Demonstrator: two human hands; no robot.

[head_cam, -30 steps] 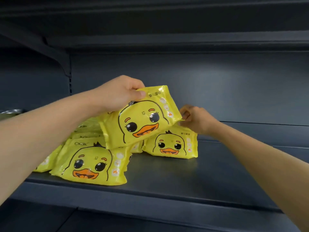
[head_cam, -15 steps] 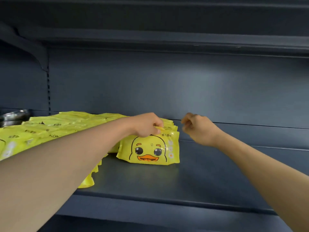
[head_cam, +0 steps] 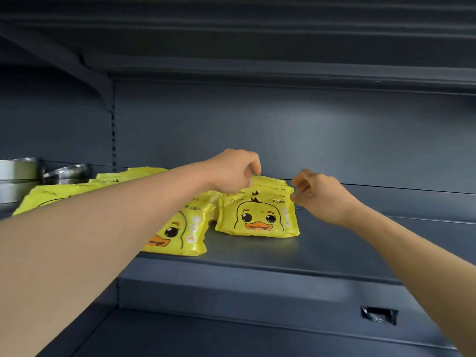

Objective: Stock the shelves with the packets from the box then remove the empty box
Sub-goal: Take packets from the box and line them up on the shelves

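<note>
The dark, smooth metal shelf (head_cam: 322, 243) carries glossy yellow duck-print packets (head_cam: 51, 194), soft, flat pouches spread from its left end toward the middle. The upright stack (head_cam: 257, 215) stands at mid-shelf near the back panel. The left hand (head_cam: 231, 171) pinches the stack's top edge; the right hand (head_cam: 314, 191), fingers curled, touches its right corner. Squaring the slippery stack probably calls for gentle, even pressure from both sides. No box is in view.
</note>
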